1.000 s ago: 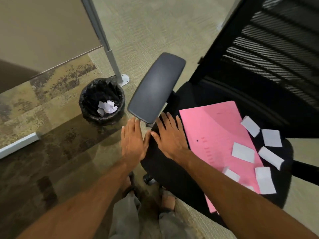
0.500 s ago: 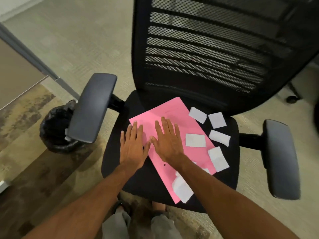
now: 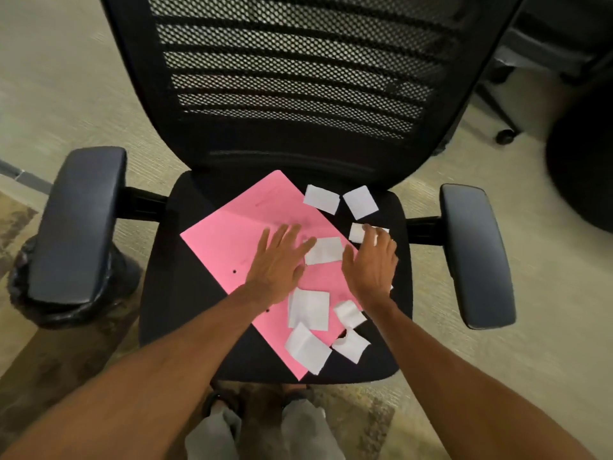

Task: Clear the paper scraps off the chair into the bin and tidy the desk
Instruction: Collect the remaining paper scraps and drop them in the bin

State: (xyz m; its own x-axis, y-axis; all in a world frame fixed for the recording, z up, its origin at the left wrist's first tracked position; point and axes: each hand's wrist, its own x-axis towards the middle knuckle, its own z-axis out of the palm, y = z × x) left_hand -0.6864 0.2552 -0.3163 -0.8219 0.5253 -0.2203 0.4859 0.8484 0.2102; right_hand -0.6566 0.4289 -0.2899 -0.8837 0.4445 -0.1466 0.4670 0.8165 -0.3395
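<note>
the step in hand looks like gathering the scraps: the left hand [image 3: 278, 260] lies flat and open on the pink folder [image 3: 232, 240], holding nothing, while the right hand [image 3: 373, 260] curls its fingers over a small white scrap [image 3: 357, 232] on the black fabric chair seat [image 3: 185, 320], though whether it has pinched it i cannot tell. other thin, creased, roughly square paper scraps [image 3: 310, 308] lie scattered on the smooth folder and the seat. next, probably, sweep them together and carry them to the black-lined bin [image 3: 23, 293], half hidden under the padded left armrest [image 3: 78, 224].

Bare forearms [image 3: 172, 370], grey trousers [image 3: 298, 429], dark sandals [image 3: 215, 401].
</note>
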